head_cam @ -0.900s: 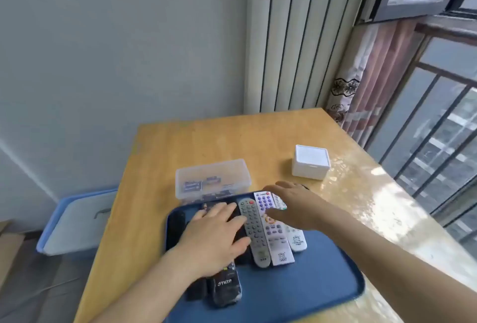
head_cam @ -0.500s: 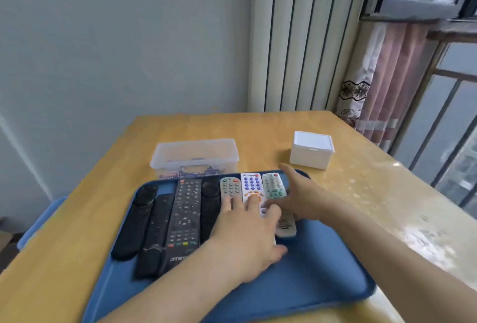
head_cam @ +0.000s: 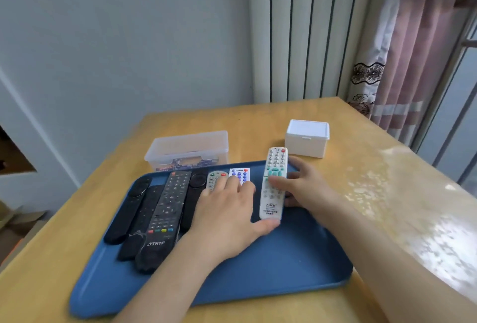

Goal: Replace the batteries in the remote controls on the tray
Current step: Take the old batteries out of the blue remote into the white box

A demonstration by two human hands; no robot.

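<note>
**Remote controls [head_cam: 167, 209] lined up on the blue tray [head_cam: 284, 271], one in hand**

At the tray's left, four black remotes [head_cam: 121, 214] lay side by side, buttons up. Behind them on the worktop [head_cam: 387, 193] sat a clear box [head_cam: 188, 142] holding what looked like battery packs [head_cam: 188, 164], within easy reach. The left hand [head_cam: 227, 217] lay flat, fingers loosely spread over a grey remote [head_cam: 215, 178] and a white-and-blue remote [head_cam: 240, 174], apparently pinning that row so it would not slide. Its thumb touched the near end of the long white remote [head_cam: 273, 183]. The right hand [head_cam: 307, 188] gripped that remote from the side, thumb across the buttons and fingers curled behind, probably to raise it and turn it over for the battery cover. A closed white box [head_cam: 307, 138] stood behind.
</note>
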